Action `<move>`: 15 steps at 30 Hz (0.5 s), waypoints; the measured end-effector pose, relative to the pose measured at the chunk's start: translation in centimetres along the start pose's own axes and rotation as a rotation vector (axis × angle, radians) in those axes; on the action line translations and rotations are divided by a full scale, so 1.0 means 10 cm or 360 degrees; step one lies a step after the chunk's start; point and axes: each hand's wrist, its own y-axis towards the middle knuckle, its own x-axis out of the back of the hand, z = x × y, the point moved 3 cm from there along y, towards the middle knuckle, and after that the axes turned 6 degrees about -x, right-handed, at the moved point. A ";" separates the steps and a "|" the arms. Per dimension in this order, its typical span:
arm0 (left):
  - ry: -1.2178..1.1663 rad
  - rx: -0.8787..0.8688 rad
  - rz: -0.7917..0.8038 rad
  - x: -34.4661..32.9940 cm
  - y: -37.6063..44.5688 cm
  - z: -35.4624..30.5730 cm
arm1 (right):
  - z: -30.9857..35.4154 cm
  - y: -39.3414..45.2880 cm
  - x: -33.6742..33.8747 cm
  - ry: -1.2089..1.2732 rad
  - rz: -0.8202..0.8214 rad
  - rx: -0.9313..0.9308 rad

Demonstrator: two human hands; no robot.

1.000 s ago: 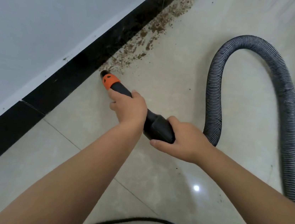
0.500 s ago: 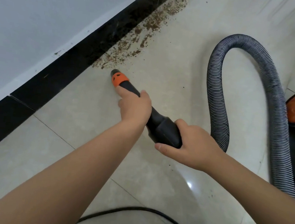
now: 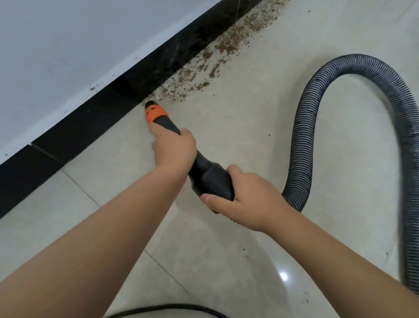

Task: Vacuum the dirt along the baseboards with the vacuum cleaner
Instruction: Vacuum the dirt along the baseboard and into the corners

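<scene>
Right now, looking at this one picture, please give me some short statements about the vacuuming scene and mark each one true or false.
1. The left hand grips the nozzle just behind its orange tip. True.
2. The orange tip sits at the near end of the brown dirt beside the black baseboard. True.
3. The right hand is free and rests on the floor. False: it grips the black cuff where the nozzle widens.
4. The grey ribbed hose lies straight along the wall. False: it arches in a loop over the pale tiled floor, away from the wall.
5. All the dirt along the baseboard is already gone. False: a brown strip remains beyond the tip.
</scene>
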 end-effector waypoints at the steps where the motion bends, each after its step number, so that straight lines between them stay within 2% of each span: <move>1: 0.0000 0.0005 -0.0019 0.06 0.04 0.02 | 0.05 0.03 -0.03 -0.0010 0.0008 0.0026; 5: 0.0012 0.0022 -0.0004 0.27 0.14 0.08 | 0.24 0.09 -0.15 -0.0021 0.0007 0.0101; 10: 0.0035 0.0115 0.0228 0.47 0.06 0.17 | 0.32 0.01 -0.26 -0.0140 0.0080 0.0162; 15: 0.0019 0.0141 0.0337 0.38 -0.08 0.14 | 0.21 -0.10 -0.22 -0.0202 0.0033 0.0174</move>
